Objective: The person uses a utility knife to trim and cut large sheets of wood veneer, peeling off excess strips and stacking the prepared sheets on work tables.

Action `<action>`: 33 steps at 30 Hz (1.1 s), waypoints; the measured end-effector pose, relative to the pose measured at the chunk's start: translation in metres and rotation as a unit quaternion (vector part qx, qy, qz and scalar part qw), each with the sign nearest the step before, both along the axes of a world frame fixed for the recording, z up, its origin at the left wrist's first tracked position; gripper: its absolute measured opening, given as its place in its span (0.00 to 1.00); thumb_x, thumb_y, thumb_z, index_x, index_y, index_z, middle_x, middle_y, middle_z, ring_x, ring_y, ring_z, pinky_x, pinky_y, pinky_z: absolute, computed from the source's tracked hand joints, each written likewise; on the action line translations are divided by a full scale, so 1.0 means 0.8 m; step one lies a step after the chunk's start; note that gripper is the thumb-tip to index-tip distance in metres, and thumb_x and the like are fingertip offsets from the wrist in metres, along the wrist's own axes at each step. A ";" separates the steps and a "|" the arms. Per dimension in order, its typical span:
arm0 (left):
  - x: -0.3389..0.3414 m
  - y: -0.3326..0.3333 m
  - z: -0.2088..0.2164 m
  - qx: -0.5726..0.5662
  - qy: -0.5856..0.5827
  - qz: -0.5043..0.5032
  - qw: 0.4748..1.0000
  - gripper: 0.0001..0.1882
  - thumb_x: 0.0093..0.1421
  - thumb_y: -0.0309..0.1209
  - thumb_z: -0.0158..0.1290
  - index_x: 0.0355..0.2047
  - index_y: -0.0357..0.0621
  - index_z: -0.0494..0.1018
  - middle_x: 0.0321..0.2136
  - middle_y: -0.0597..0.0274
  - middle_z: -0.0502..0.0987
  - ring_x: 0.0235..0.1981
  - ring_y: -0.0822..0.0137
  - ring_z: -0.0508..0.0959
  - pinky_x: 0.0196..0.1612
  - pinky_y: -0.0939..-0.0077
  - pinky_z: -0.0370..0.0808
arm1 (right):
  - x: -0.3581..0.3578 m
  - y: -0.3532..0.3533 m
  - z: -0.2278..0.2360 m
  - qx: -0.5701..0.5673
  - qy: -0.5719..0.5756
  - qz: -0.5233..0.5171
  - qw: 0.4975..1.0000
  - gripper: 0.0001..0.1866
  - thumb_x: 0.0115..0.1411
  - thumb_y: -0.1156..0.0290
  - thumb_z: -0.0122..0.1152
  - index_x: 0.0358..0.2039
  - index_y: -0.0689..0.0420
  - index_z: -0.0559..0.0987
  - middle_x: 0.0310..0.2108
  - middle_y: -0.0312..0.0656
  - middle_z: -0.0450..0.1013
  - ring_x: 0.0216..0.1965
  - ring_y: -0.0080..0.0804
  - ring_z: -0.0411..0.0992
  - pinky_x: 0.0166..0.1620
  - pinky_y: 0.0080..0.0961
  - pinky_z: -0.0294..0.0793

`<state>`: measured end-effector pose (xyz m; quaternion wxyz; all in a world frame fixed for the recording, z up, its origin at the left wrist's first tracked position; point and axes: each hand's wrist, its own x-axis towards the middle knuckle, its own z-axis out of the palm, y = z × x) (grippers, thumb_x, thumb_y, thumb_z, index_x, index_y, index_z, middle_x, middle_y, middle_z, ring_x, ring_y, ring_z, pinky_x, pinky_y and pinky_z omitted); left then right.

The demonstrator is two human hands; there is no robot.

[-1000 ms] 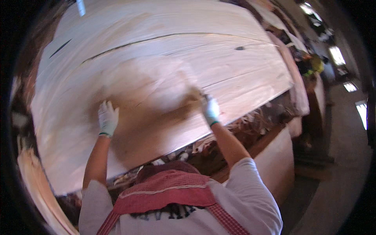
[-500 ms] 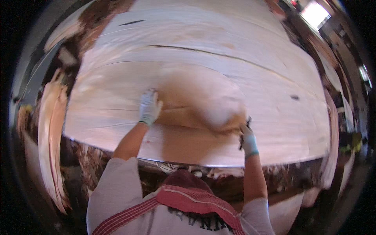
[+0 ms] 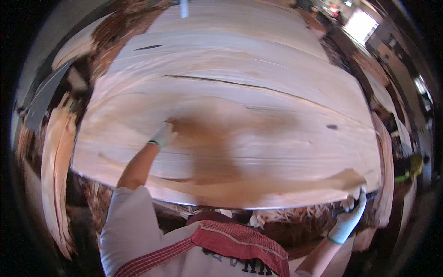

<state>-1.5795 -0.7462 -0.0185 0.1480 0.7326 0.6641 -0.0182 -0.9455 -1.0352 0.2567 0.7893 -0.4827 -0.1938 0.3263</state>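
A broad stack of pale wood veneer sheets [image 3: 277, 152] lies in front of me; its top sheet has a long dark crack and a few dark knots. My left hand [image 3: 162, 135], in a white glove with a green cuff, is over the left part of the sheets, fingers apart and slightly blurred, holding nothing. At the near right corner, my right hand [image 3: 351, 214], gloved too, is closed on the end of a veneer strip [image 3: 258, 193]. This strip stretches along the near edge, smeared by motion. A dark tool [image 3: 339, 213], its kind unclear, sticks out of the same hand.
Ragged veneer offcuts [image 3: 57, 171] stand upright at the left. Shreds of scrap [image 3: 295, 213] lie below the stack's near edge. More brown veneer edges [image 3: 385, 171] line the right side. A bright window [image 3: 361, 25] shows at the far right.
The veneer piece that was bulging up mid-stack now stretches along the near edge. My right hand has swung right and nearer with it. My left hand has shifted slightly left and nearer.
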 end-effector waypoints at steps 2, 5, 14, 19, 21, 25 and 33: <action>0.041 0.019 0.028 -0.039 0.052 -0.012 0.998 0.33 0.62 0.51 0.46 0.57 0.35 0.63 0.59 0.33 0.60 0.61 0.44 0.63 0.60 0.56 0.64 | -0.014 0.016 0.035 -0.038 -0.018 -0.088 0.995 0.13 0.62 0.59 0.56 0.42 0.53 0.75 0.14 0.26 0.58 0.14 0.14 0.51 0.18 0.13 0.50; 0.206 -0.026 0.150 0.036 -0.048 -0.087 0.994 0.40 0.61 0.53 0.49 0.62 0.34 0.56 0.62 0.35 0.56 0.64 0.44 0.59 0.65 0.59 0.56 | 0.037 0.018 0.034 -0.051 -0.115 -0.019 0.992 0.10 0.61 0.61 0.57 0.35 0.54 0.75 0.14 0.26 0.58 0.15 0.13 0.55 0.17 0.13 0.51; 0.647 -0.207 0.197 0.173 -0.222 -0.302 0.911 0.23 0.55 0.38 0.56 0.48 0.38 0.69 0.48 0.46 0.72 0.51 0.47 0.71 0.53 0.56 0.67 | 0.207 0.009 0.003 -0.040 -0.015 0.049 0.998 0.10 0.61 0.64 0.61 0.36 0.54 0.72 0.16 0.28 0.60 0.15 0.14 0.57 0.18 0.13 0.54; 0.720 -0.176 0.243 0.060 -0.282 -0.187 0.939 0.14 0.58 0.36 0.53 0.38 0.38 0.73 0.30 0.43 0.77 0.33 0.45 0.77 0.36 0.55 0.73 | 0.325 0.067 -0.010 -0.064 -0.012 0.105 0.992 0.08 0.62 0.64 0.59 0.36 0.51 0.72 0.19 0.28 0.61 0.17 0.15 0.59 0.17 0.13 0.55; 0.726 -0.132 0.249 0.056 -0.273 -0.232 0.932 0.14 0.58 0.37 0.52 0.38 0.40 0.73 0.29 0.42 0.76 0.34 0.43 0.77 0.36 0.53 0.72 | 0.360 0.121 -0.032 -0.118 -0.019 0.129 0.984 0.08 0.62 0.63 0.60 0.32 0.50 0.71 0.19 0.29 0.63 0.17 0.16 0.60 0.16 0.14 0.55; 0.736 -0.005 0.191 0.175 -0.109 -0.209 0.956 0.22 0.61 0.44 0.49 0.50 0.43 0.73 0.46 0.42 0.75 0.49 0.45 0.74 0.53 0.53 0.69 | 0.419 0.262 -0.071 -0.163 -0.020 0.185 0.969 0.10 0.58 0.62 0.62 0.30 0.51 0.71 0.18 0.30 0.64 0.15 0.17 0.60 0.15 0.16 0.56; 0.863 0.125 0.278 0.426 -0.050 -0.099 0.898 0.16 0.53 0.33 0.56 0.44 0.53 0.74 0.40 0.60 0.79 0.48 0.58 0.75 0.51 0.60 0.70 | 0.530 0.421 -0.021 -0.130 -0.168 0.193 0.958 0.09 0.57 0.65 0.66 0.32 0.51 0.74 0.21 0.29 0.67 0.16 0.14 0.60 0.15 0.13 0.57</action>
